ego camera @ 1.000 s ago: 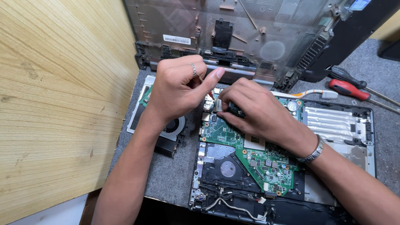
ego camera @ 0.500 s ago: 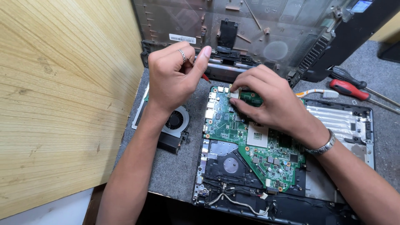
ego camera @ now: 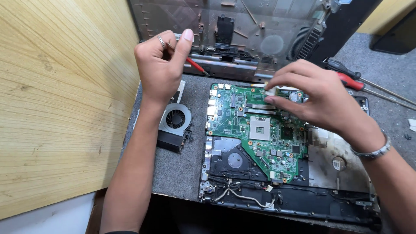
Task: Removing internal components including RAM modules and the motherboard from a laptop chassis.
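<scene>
The left hand [ego camera: 162, 69] is up at about 11 o'clock, curled shut around a thin screwdriver [ego camera: 196, 66] with a red handle that pokes out toward 4 o'clock. The thumb sticks up and there is a ring on one finger. The right hand [ego camera: 318, 99] is at about 2 o'clock, with its fingertips [ego camera: 271, 99] pinched on the top edge of the green circuit board [ego camera: 255, 125], where a small pale part sits; I cannot tell if it holds that part or only touches it. A metal bracelet [ego camera: 372, 151] is on that wrist. The green board lies in the middle of the open black laptop base [ego camera: 242, 203] on the grey worktop [ego camera: 182, 169]. A round black fan [ego camera: 175, 123] lies just beside the board at 9 o'clock, under the left arm. The laptop's lid shell [ego camera: 260, 34] stands up at 12 o'clock. More screwdrivers [ego camera: 346, 78] with red and black handles lie at 2 o'clock, behind the right hand. A wooden board [ego camera: 60, 99] fills the 9 o'clock side.
</scene>
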